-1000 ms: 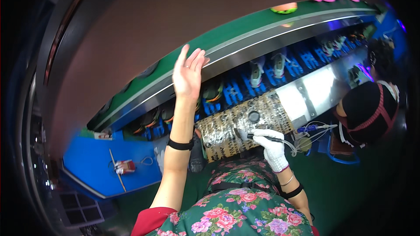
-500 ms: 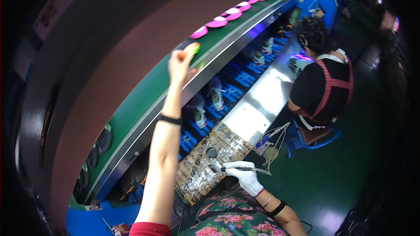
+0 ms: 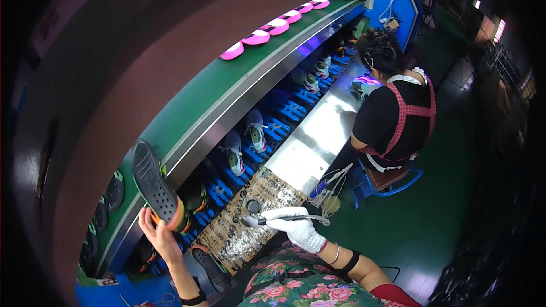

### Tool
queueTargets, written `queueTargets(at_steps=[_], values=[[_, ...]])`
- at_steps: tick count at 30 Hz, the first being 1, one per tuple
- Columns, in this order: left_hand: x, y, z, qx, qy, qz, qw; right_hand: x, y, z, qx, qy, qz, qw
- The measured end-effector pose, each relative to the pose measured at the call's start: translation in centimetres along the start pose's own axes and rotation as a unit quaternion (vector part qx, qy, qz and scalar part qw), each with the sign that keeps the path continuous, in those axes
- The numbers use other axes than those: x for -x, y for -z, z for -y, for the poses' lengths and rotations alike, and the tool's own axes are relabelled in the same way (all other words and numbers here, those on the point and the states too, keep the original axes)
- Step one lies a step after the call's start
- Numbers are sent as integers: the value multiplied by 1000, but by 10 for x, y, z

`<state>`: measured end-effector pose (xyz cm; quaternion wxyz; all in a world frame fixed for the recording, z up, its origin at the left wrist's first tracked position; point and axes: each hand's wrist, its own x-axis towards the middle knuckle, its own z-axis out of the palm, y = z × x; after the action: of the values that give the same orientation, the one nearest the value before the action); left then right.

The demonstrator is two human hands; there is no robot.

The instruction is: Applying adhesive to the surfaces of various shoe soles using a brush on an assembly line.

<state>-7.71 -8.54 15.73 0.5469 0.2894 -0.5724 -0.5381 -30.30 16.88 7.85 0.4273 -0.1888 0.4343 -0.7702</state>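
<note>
My bare left hand (image 3: 161, 240) grips the heel end of a black shoe sole (image 3: 152, 179), with rows of small holes and an orange and green rim. The sole is tilted up at the edge of the green conveyor belt (image 3: 187, 119). In my right hand (image 3: 298, 230), white-gloved, is a brush (image 3: 250, 222) with a thin tube trailing from its handle. Its bristles hover at or just over the wrapped cardboard (image 3: 244, 244), beside a small round dark pot (image 3: 253, 206). A second dark sole (image 3: 210, 269) with an orange edge lies near my lap.
Pink and white soles (image 3: 256, 37) line the far belt. More dark soles (image 3: 114, 190) sit at the belt's near left. Below, shoes (image 3: 234, 153) stand among blue holders (image 3: 219, 192). A co-worker (image 3: 398, 102) sits to the right by the metal table (image 3: 304, 162).
My left hand has come back from the far belt toward me and now holds the black sole. My right hand keeps hold of the brush over the cardboard. The view has shifted.
</note>
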Motion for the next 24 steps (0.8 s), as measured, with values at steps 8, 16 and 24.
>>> queueTargets(at_steps=[8,16,24], values=[[29,-16,22,223,357,37,906,-27,-55,56,29,44,68,996],[105,-41,74,310,420,73,850,-48,-79,83,113,142,110,977],[107,-104,58,543,411,108,724,-60,-68,82,388,361,131,838]])
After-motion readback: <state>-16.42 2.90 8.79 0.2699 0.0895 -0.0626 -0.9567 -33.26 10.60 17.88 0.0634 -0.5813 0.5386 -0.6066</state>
